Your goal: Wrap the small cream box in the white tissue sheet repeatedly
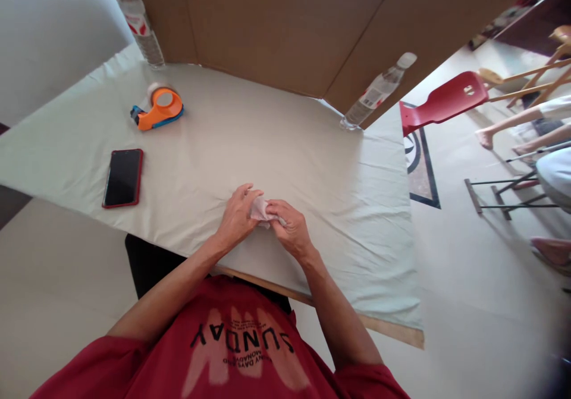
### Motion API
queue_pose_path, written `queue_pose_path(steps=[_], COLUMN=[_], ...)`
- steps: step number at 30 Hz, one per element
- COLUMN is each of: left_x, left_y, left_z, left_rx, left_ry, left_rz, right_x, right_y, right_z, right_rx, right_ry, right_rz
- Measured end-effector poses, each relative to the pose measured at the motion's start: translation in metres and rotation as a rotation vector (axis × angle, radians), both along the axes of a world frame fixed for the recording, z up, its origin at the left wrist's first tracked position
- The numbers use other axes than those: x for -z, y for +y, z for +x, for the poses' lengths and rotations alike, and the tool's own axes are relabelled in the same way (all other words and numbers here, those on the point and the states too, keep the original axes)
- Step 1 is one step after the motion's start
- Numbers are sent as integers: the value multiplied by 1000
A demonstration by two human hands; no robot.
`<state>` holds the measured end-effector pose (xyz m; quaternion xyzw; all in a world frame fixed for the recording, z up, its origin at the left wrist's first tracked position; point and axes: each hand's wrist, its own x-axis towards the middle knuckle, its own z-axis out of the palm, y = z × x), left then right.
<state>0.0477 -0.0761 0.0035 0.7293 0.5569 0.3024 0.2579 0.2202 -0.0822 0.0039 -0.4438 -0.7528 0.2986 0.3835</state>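
Both my hands meet near the table's front edge, over the pale cloth (276,137). Between them is a small piece of pale pinkish-white paper or tissue (260,211). My left hand (237,216) has its fingers curled and pinched on the left side of that piece. My right hand (291,226) is closed on its right side, with the fingertips pressed on the piece. Most of the piece is hidden by my fingers.
A black phone in a red case (122,178) lies at the left. An orange tape dispenser (158,109) sits farther back. Two plastic water bottles (139,19) (378,91) stand by a brown cardboard screen (285,24). A red chair (446,100) and another person's legs (513,126) are at the right.
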Motion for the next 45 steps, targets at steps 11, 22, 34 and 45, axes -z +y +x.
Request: queue_pose_path(steps=[11, 22, 34, 45], left_x=[11, 15, -14, 4], left_y=[6, -5, 37, 54], left_z=[-12, -39, -9, -17], left_rx=[152, 342, -36, -8], left_ry=[-39, -4, 29, -351], left_rz=[59, 90, -268, -326], right_x=[13, 33, 11, 20], right_y=[-15, -21, 47, 63], right_z=[3, 9, 4, -2], right_rx=[-30, -131, -70, -89], right_ry=[-3, -154, -32, 126], right_rz=[83, 302, -168, -427])
